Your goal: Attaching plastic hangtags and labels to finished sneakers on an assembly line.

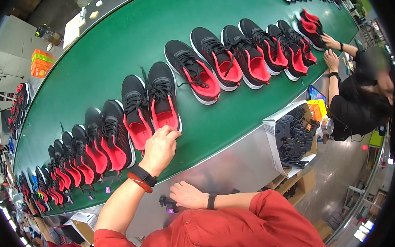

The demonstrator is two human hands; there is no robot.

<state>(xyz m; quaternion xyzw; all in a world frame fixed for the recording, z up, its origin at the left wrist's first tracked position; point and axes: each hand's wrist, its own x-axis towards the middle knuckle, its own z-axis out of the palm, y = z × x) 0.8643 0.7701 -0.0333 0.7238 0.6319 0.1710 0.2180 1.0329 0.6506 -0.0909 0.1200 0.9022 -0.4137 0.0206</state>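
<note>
Left of the person's two hands: left hand [160, 149] at the heel of a black lace-up sneaker with coral-red lining and white sole [161, 87]. Fingers curled together, pinching the heel collar; little gap between them. The sneaker lies sole-down, toe pointing away from the person, on the long, smooth green surface [102, 59], just beside a matching black sneaker with coral-red lining [134, 99] on its left.

Right hand [188, 196]: palm down over the grey metal ledge [231, 171] along the near side, fingers loosely bent. Just beside it, a small black item with a purple tag [169, 204]. Underside of hand hidden; cannot tell whether it has hold of that item.

Further matching shoes stand in a slanting row to both sides. At right, a white-sided cardboard box [275, 144] contains dark, strap-like pieces [291, 136]. Beyond it, a co-worker in dark clothing [359, 104] has both arms extended to the surface, one hand at a motion-blurred shoe [310, 31].
</note>
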